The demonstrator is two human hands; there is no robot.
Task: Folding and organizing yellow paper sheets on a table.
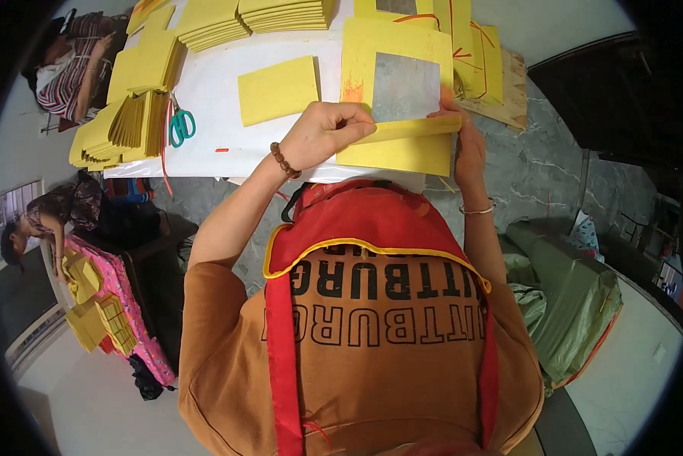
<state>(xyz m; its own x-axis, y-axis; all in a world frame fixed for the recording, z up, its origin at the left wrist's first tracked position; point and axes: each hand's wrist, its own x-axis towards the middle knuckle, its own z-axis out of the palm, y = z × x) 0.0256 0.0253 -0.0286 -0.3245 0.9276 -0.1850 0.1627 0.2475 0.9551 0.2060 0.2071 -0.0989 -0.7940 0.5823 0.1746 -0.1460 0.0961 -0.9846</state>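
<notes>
Takes in teal-handled scissors (179, 114) near a short red strip (222, 150), pink patterned cloth (145, 342) at far left, and green tarpaulin (577, 319) (rather crumpled) at right, near grey marbled flooring (527, 171).

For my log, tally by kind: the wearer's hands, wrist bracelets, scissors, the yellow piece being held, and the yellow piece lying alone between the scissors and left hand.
Hands: 2 (left hand, right hand)
Bracelets: 2 (brown beaded bracelet, pale bracelet)
Green-handled scissors: 1
Held yellow piece: 1
Lone yellow piece: 1
Total: 7
</notes>
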